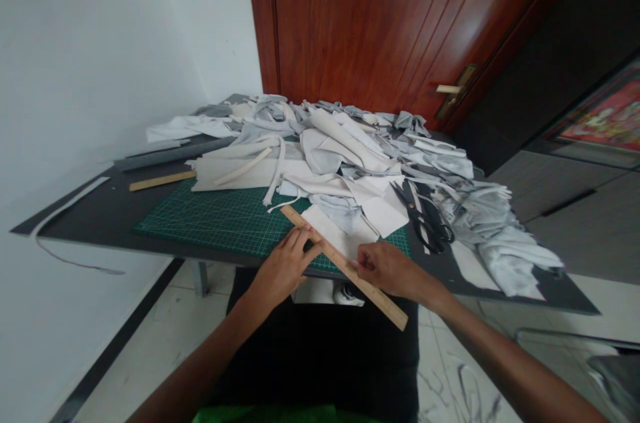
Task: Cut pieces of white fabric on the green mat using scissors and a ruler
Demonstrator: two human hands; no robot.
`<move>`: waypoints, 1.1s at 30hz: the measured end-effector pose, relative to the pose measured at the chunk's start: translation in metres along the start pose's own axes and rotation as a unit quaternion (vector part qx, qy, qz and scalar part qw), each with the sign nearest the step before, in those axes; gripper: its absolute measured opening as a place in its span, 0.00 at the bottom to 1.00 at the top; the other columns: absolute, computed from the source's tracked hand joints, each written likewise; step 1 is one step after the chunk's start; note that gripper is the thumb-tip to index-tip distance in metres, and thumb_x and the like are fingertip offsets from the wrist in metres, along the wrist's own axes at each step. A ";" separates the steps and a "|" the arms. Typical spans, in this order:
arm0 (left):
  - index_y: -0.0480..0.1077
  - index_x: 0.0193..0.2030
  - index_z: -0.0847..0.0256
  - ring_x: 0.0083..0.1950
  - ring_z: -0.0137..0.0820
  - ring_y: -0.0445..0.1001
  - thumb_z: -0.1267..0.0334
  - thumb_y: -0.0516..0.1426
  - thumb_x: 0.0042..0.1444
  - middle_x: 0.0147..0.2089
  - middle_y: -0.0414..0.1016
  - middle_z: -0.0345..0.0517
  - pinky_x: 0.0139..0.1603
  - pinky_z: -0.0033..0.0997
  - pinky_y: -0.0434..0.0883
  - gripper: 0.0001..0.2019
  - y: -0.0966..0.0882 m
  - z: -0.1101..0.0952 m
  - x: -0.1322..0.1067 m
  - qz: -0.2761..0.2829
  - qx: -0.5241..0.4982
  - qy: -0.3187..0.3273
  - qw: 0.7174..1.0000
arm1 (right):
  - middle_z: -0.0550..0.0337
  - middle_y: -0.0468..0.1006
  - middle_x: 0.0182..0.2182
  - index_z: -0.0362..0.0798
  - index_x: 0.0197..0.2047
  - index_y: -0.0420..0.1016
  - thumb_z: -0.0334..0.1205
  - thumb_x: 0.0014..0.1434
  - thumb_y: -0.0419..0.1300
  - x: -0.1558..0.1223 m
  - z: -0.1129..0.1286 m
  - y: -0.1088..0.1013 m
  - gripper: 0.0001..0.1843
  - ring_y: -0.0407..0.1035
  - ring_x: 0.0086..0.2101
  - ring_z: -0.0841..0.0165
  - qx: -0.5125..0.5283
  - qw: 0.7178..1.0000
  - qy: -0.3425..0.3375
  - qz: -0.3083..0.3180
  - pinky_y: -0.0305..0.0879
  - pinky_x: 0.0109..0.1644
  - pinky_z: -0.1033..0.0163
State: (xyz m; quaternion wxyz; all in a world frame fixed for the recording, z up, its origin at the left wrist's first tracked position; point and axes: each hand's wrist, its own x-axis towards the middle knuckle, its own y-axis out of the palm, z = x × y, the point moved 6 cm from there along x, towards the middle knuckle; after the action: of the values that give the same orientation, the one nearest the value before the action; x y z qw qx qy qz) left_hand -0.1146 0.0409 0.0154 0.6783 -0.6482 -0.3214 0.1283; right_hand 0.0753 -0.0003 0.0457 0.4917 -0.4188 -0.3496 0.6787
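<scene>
A wooden ruler (379, 301) lies slantwise over a white piece of cloth (330, 226) at the near edge of the green cutting mat (215, 213). My left hand (287, 259) presses the ruler down, with fingertips and thumb on its upper part. Closed in a pinch, my right hand (385, 267) rests at the ruler's far edge, over the cloth. Whatever it may hold is hidden by the fingers. The ruler's lower end sticks out past the table edge. To the right of the mat lie black-handled scissors (425, 223).
White and grey cloth scraps (345, 143) heap across the back of the dark table (90, 216), with more crumpled cloth (500, 236) at right. A second wooden strip (163, 181) and a thin white strip (67, 206) lie at left. Behind stands a brown door (360, 23).
</scene>
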 end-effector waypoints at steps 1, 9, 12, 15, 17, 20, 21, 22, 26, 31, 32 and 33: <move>0.64 0.63 0.55 0.72 0.52 0.62 0.73 0.73 0.44 0.69 0.61 0.59 0.68 0.51 0.68 0.40 0.000 0.000 0.000 0.000 0.003 0.002 1.000 | 0.58 0.78 0.27 0.46 0.33 0.77 0.42 0.67 0.58 -0.002 -0.002 0.001 0.13 0.67 0.26 0.70 -0.001 1.000 0.002 0.000 0.52 0.30 0.65; 0.61 0.64 0.54 0.72 0.52 0.62 0.72 0.72 0.44 0.68 0.62 0.58 0.69 0.51 0.68 0.41 0.000 -0.001 0.000 -0.006 0.022 0.005 1.000 | 0.58 0.80 0.28 0.48 0.31 0.77 0.41 0.64 0.60 -0.020 -0.016 0.006 0.10 0.70 0.29 0.68 -0.009 1.000 0.015 -0.015 0.54 0.32 0.65; 0.61 0.64 0.55 0.71 0.52 0.63 0.72 0.73 0.43 0.67 0.64 0.57 0.70 0.51 0.66 0.42 0.000 -0.001 0.001 -0.004 0.019 0.008 1.000 | 0.59 0.80 0.27 0.48 0.32 0.77 0.45 0.65 0.59 -0.020 -0.034 -0.015 0.13 0.71 0.27 0.68 0.019 0.997 0.028 -0.066 0.56 0.31 0.65; 0.61 0.64 0.55 0.72 0.52 0.63 0.73 0.72 0.44 0.67 0.64 0.57 0.71 0.51 0.65 0.42 0.002 0.000 0.001 -0.006 0.005 0.012 1.000 | 0.57 0.81 0.28 0.48 0.37 0.79 0.50 0.67 0.56 -0.009 -0.071 -0.057 0.17 0.74 0.28 0.66 0.009 0.980 0.079 -0.185 0.60 0.32 0.64; 0.61 0.65 0.55 0.73 0.52 0.61 0.73 0.72 0.44 0.68 0.64 0.58 0.71 0.52 0.64 0.41 0.003 0.001 0.001 -0.010 -0.004 0.012 1.000 | 0.54 0.83 0.30 0.46 0.38 0.81 0.49 0.66 0.57 0.006 -0.099 -0.084 0.16 0.77 0.31 0.64 -0.014 0.960 0.127 -0.251 0.62 0.34 0.63; 0.61 0.65 0.54 0.74 0.53 0.60 0.73 0.72 0.44 0.68 0.64 0.58 0.71 0.53 0.65 0.42 0.004 0.002 0.001 -0.009 -0.003 0.011 1.000 | 0.48 0.86 0.37 0.43 0.42 0.83 0.48 0.67 0.58 0.035 -0.133 -0.109 0.17 0.79 0.38 0.60 -0.042 0.937 0.177 -0.297 0.65 0.38 0.63; 0.61 0.65 0.54 0.73 0.53 0.60 0.72 0.72 0.43 0.68 0.63 0.58 0.71 0.53 0.65 0.42 0.005 0.002 0.001 -0.006 0.000 0.011 1.000 | 0.47 0.86 0.39 0.43 0.44 0.83 0.47 0.68 0.58 0.044 -0.140 -0.113 0.18 0.79 0.39 0.60 -0.047 0.933 0.187 -0.304 0.65 0.39 0.63; 0.61 0.65 0.55 0.73 0.54 0.61 0.72 0.73 0.43 0.68 0.63 0.58 0.71 0.53 0.66 0.43 0.005 0.001 0.001 -0.002 0.004 0.012 1.000 | 0.47 0.86 0.39 0.43 0.46 0.83 0.46 0.68 0.57 0.051 -0.145 -0.114 0.17 0.79 0.39 0.60 -0.050 0.929 0.195 -0.310 0.66 0.40 0.62; 0.61 0.65 0.55 0.73 0.54 0.61 0.73 0.73 0.42 0.67 0.64 0.58 0.71 0.54 0.66 0.43 0.004 0.001 0.001 0.003 0.006 0.008 1.000 | 0.42 0.84 0.43 0.41 0.58 0.76 0.44 0.70 0.54 0.052 -0.153 -0.103 0.21 0.78 0.43 0.56 -0.065 0.917 0.209 -0.333 0.67 0.45 0.59; 0.60 0.65 0.55 0.73 0.53 0.61 0.73 0.72 0.44 0.68 0.64 0.58 0.70 0.53 0.66 0.42 0.005 0.001 0.001 0.005 0.004 0.005 1.000 | 0.36 0.78 0.50 0.41 0.56 0.75 0.46 0.68 0.53 0.002 -0.163 -0.060 0.21 0.74 0.49 0.49 -0.138 0.900 0.245 -0.333 0.68 0.50 0.50; 0.60 0.65 0.55 0.73 0.53 0.61 0.73 0.72 0.45 0.68 0.64 0.58 0.70 0.53 0.66 0.41 0.006 0.001 0.001 0.007 0.007 0.007 1.000 | 0.35 0.77 0.51 0.40 0.57 0.73 0.47 0.68 0.53 -0.009 -0.164 -0.051 0.23 0.73 0.50 0.48 -0.148 0.899 0.243 -0.333 0.67 0.51 0.48; 0.61 0.65 0.55 0.73 0.53 0.61 0.72 0.71 0.45 0.68 0.64 0.58 0.70 0.53 0.66 0.41 0.006 0.002 0.001 0.007 0.009 0.010 1.000 | 0.34 0.77 0.51 0.39 0.59 0.70 0.48 0.68 0.52 -0.018 -0.165 -0.044 0.24 0.72 0.51 0.47 -0.153 0.896 0.239 -0.341 0.67 0.52 0.47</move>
State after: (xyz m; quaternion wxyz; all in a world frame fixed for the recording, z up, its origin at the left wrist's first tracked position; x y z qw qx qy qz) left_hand -0.1135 0.0433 0.0095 0.6867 -0.6454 -0.3084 0.1297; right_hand 0.2447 0.0048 0.0219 0.6917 -0.4935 -0.4421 0.2872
